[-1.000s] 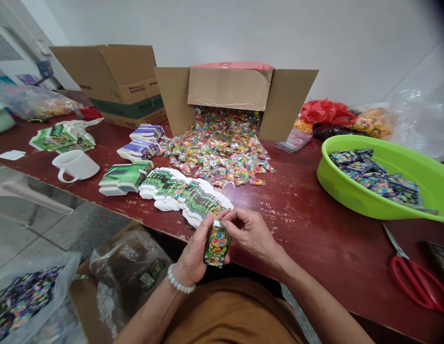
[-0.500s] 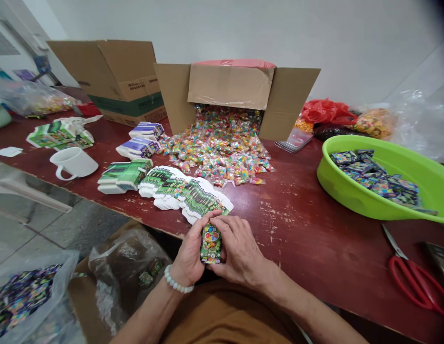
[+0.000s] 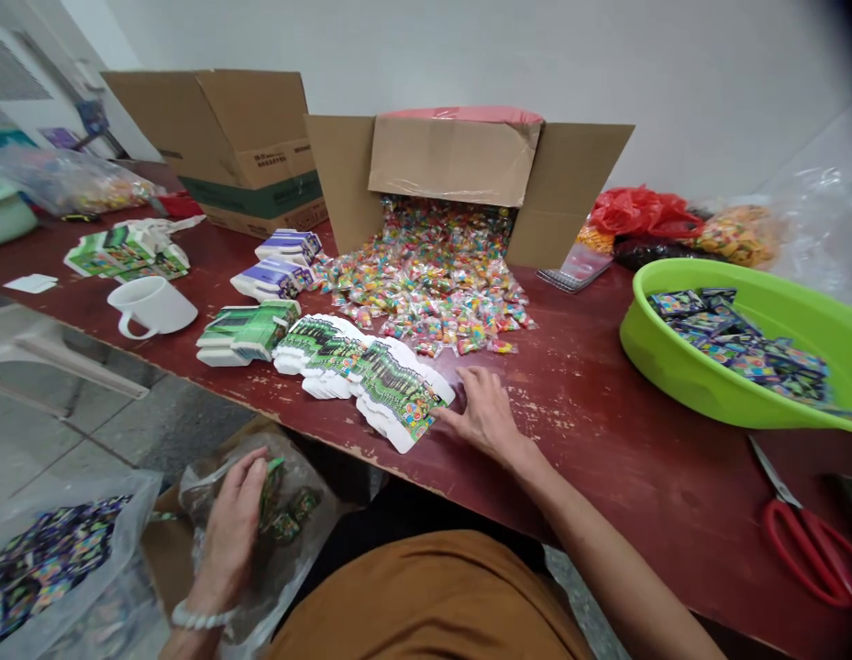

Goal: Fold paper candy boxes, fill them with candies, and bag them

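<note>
My left hand (image 3: 237,522) is nearest, low on the near left side of the fan, over a plastic bag (image 3: 271,587) below the edge of the surface (image 3: 569,394). Its fingers are curled. A green packet (image 3: 275,465) shows at the fingertips; I cannot tell whether it is gripped or let go. More packets (image 3: 303,503) lie in the bag.

My right hand (image 3: 484,412) is just right of the fan (image 3: 391,385), thumb and fingers spread, grasping nothing that I can see. The thumb is at the end card (image 3: 420,417); contact not confirmed.

Governing relation: the fan lies directly left of the right hand, which is much the nearer. Its long axis runs far left to near right, near end toward this hand; the end card lies crosswise to it.

Well right of the fan I record scissors (image 3: 795,511), then a tub (image 3: 649,371) holding sachets (image 3: 748,353). Left of it: a green stack (image 3: 247,330), then a mug (image 3: 165,307). Behind it: sweets (image 3: 439,302), spilling from a box (image 3: 457,165).
</note>
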### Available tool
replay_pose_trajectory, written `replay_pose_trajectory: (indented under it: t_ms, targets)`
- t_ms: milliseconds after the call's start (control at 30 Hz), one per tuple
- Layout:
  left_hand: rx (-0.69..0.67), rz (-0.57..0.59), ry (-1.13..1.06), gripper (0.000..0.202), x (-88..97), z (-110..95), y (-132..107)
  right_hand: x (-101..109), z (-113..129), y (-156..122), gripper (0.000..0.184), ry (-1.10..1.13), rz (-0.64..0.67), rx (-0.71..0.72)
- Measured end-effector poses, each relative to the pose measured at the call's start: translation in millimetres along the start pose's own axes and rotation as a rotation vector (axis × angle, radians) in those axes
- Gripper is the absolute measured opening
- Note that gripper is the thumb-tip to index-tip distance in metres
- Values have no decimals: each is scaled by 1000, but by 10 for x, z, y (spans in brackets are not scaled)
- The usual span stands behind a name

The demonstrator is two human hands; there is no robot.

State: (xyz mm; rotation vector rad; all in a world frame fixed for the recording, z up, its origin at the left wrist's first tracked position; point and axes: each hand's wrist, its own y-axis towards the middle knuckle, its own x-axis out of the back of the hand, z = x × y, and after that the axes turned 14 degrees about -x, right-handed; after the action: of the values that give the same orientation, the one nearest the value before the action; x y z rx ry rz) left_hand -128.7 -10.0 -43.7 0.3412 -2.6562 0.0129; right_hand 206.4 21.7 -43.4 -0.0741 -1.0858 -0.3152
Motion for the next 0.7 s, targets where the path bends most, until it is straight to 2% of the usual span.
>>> replay_pose_trajectory:
  t_ms: [100, 167, 233, 333, 400, 467, 533, 567, 667, 700]
  targets:
    - [-20, -87, 198, 53, 179, 247, 104, -99, -3, -3, 70, -95, 12, -27]
    - [-103, -120, 162, 51, 149, 199, 109, -171, 36, -61, 67, -90, -15, -47]
    - [-237, -103, 139, 48, -5, 4, 76, -232, 64, -103, 64, -35, -47, -87]
    - [-455, 24, 141, 40, -385, -410, 23, -257, 49, -93, 51, 124, -61, -176]
    - [-586, 109, 75, 35, -649, -667, 27, -198, 10, -60, 35, 347, 29, -232]
    - [-678, 192, 15, 36, -852, -870, 66, -66, -23, -42, 29, 584, 183, -247]
    - [-649, 363, -55, 42, -967, -1019, 112, 123, -25, -52, 30, 786, 345, -207]
    - [-574, 509, -126, 44, -994, -1077, 125, 226, -10, -67, 29, 857, 413, -171]
    - [-164, 1083, -527, 44, -1009, -1189, 85, 495, 77, -119, 25, 1009, 555, -68]
    - [-24, 1232, -680, 45, -1009, -1204, 46, 554, 110, -132, 23, 1022, 575, -45]
